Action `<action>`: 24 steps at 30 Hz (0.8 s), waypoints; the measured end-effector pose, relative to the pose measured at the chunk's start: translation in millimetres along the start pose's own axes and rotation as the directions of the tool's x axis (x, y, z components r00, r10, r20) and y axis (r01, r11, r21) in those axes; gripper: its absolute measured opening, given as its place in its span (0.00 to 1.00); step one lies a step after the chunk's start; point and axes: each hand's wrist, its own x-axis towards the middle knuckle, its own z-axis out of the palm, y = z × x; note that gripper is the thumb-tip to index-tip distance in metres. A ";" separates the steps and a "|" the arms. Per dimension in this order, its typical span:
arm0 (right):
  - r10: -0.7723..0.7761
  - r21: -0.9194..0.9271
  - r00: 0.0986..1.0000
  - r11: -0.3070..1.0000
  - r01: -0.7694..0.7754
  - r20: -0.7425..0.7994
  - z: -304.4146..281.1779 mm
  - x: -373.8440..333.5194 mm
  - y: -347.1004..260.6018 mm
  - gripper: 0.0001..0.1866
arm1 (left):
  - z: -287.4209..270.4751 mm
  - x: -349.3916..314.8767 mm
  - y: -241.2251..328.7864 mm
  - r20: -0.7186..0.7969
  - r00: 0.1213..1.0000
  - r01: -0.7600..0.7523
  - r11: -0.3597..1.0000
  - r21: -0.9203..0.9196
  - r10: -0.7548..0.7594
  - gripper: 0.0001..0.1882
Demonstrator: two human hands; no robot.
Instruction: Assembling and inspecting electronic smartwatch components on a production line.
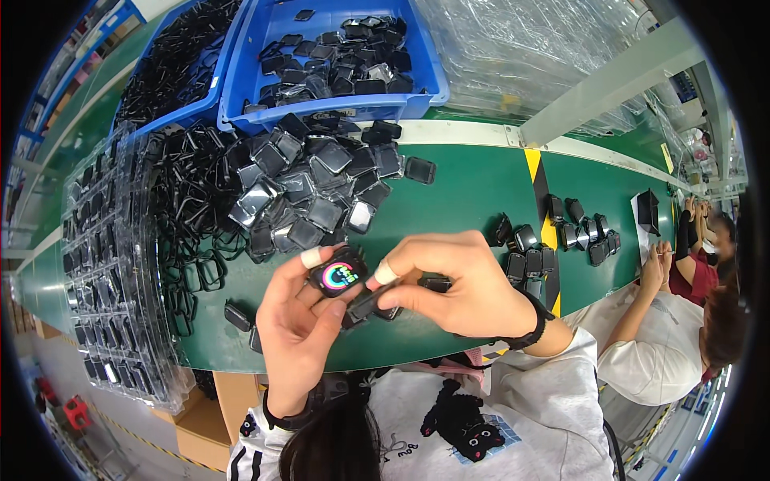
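Note:
My left hand holds a small square smartwatch body between thumb and fingers, its screen lit with a coloured ring. White tape wraps a fingertip on each hand. Close by on the right, my right hand has thumb and forefinger closed on a dark flat piece; its exact kind is hard to make out. Under and beside that hand lie a few more dark watch bodies, partly hidden by the fingers. Another dark watch body rests left of my left hand.
Beyond my hands is a heap of black square covers, beside a pile of black frames. Blue bins stand behind. Clear trays are stacked left. Watch bodies stand near striped tape. A co-worker sits right.

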 end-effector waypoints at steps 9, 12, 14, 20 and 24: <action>0.046 0.099 0.998 0.994 -0.041 -0.041 7.0 5.6 5.8 0.10 | 8.9 -1.6 -5.0 -0.014 1.000 0.026 0.999 -0.038 -0.027 0.25; -0.032 0.092 0.997 0.995 0.038 -0.069 8.9 7.5 9.2 0.11 | 6.5 -1.5 -6.1 0.011 1.000 0.027 0.999 -0.024 -0.027 0.24; -0.060 0.077 0.995 0.995 0.067 -0.080 11.4 7.4 14.7 0.11 | 2.6 -2.2 -9.0 0.071 0.997 0.013 1.000 -0.026 -0.011 0.26; -0.039 -0.017 0.996 0.999 0.038 -0.084 16.0 6.1 16.9 0.12 | 5.0 -2.5 -8.0 -0.017 1.000 -0.022 0.998 -0.064 0.021 0.23; -0.340 -0.215 0.936 0.924 0.315 -0.091 21.5 6.1 31.8 0.13 | 3.5 -5.6 -12.0 -0.021 0.998 0.057 0.995 -0.083 -0.059 0.21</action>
